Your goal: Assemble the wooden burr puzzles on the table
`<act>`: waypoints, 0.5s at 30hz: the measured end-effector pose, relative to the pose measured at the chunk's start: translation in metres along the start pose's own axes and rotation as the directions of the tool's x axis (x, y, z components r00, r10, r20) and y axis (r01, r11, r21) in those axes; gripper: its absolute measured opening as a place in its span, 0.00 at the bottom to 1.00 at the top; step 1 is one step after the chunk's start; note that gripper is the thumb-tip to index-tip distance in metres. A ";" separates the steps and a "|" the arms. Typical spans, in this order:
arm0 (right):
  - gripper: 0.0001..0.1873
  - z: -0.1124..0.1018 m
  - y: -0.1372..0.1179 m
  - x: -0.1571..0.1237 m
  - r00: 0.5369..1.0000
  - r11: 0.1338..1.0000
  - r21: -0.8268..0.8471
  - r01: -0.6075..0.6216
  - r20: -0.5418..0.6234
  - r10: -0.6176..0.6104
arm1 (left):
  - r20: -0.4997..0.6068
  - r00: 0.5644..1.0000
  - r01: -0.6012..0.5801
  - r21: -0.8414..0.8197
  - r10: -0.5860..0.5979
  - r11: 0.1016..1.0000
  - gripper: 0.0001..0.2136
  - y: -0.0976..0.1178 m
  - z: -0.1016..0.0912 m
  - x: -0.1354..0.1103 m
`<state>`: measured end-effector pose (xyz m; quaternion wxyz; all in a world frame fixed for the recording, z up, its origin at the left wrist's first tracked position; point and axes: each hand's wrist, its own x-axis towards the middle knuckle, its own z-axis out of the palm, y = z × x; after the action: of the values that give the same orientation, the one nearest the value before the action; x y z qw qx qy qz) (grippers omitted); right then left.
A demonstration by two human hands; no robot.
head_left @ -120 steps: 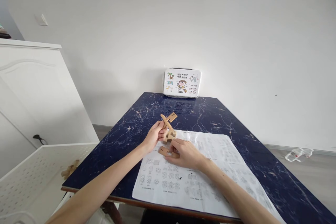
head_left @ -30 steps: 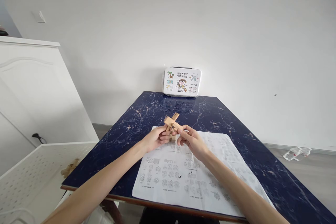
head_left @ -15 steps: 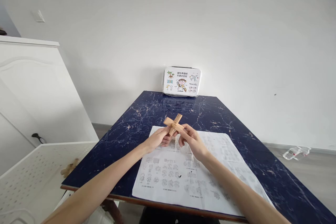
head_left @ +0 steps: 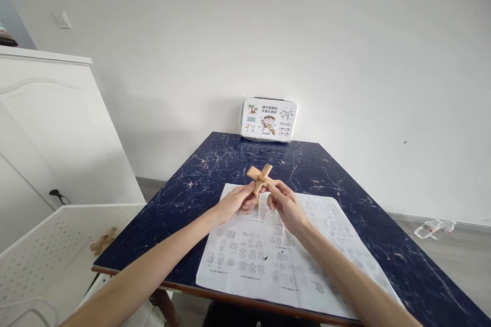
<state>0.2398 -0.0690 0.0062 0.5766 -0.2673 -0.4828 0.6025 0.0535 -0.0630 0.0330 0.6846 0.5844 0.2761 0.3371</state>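
Observation:
A wooden interlocking puzzle [head_left: 262, 178], light brown and made of crossed bars, is held between my two hands above the table. My left hand [head_left: 240, 199] grips its lower left side, thumb on top and fingers curled beneath. On the right, my right hand [head_left: 286, 202] pinches the end of one bar, its fingers bent. Small dark marks show on the upper bar. Under both hands lies a creased white instruction sheet [head_left: 230, 278] printed with rows of puzzle diagrams. My fingers hide part of the puzzle's underside.
The blue marbled table [head_left: 184, 204] meets the wall, where a cartoon-printed white case [head_left: 268, 120] stands. At left, a white perforated basket [head_left: 38, 235] holds wooden pieces [head_left: 103, 241], beside a white cabinet [head_left: 49, 122]. Clear plastic packaging [head_left: 433, 229] lies on the floor at right.
The puzzle and both hands have shifted slightly to the right, and the puzzle has turned a little. The whole view has moved slightly too. Both hands keep their hold.

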 end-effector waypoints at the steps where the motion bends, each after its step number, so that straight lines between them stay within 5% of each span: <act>1: 0.16 -0.002 0.000 0.001 1.000 1.000 0.024 -0.003 -0.029 0.003 | -0.013 1.000 0.004 -0.007 -0.005 1.000 0.22 -0.001 -0.001 0.000; 6: 0.14 -0.027 -0.002 0.012 0.960 0.980 0.200 -0.001 -0.276 0.057 | -0.096 0.995 -0.002 -0.039 -0.001 0.999 0.22 0.000 -0.006 0.000; 15: 0.09 -0.063 0.012 0.027 0.766 0.932 0.350 0.093 -0.624 0.158 | -0.101 0.995 0.022 0.007 -0.021 1.000 0.21 0.009 -0.003 -0.003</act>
<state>0.2852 -0.0244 -0.0227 0.7347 -0.3553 -0.1327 0.5625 0.0485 -0.0626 0.0411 0.6709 0.5665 0.3180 0.3575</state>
